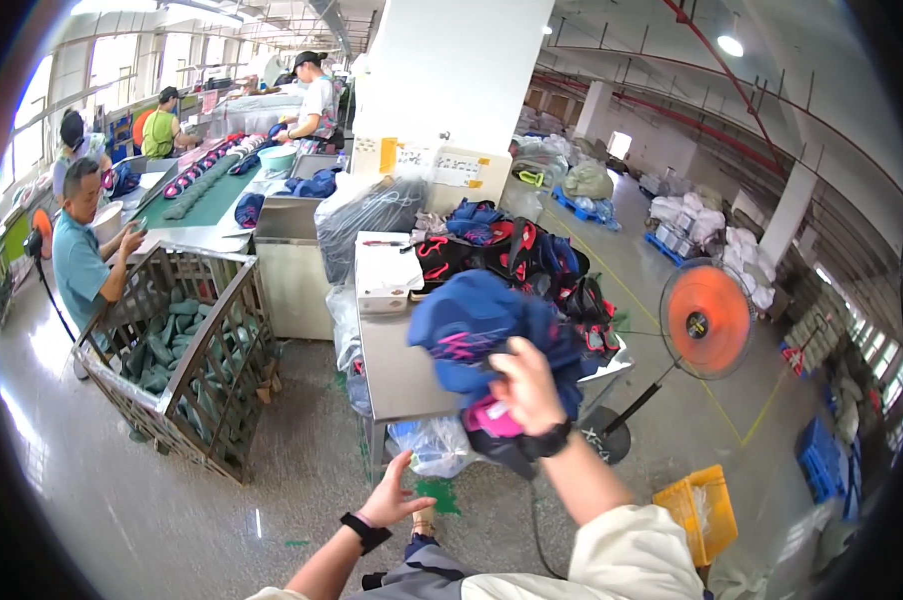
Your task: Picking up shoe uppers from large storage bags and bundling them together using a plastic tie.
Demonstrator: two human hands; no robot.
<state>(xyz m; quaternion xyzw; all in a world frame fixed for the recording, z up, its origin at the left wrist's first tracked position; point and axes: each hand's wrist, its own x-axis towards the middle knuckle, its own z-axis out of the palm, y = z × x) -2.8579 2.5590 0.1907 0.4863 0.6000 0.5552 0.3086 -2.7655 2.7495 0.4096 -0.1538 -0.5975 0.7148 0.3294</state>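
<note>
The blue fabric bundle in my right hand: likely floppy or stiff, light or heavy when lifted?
The blue fabric bundle likely flops, since its outline looks soft and rumpled. It's probably light for its size: only the right hand holds it, while the left hand is free. The pink part may swing, as it seems to hang below the hand.

Right grip holds blue fabric at the metal table, left grip spread

Left forearm low, left fingers apart; right forearm farther forward, right fingers curled
</note>
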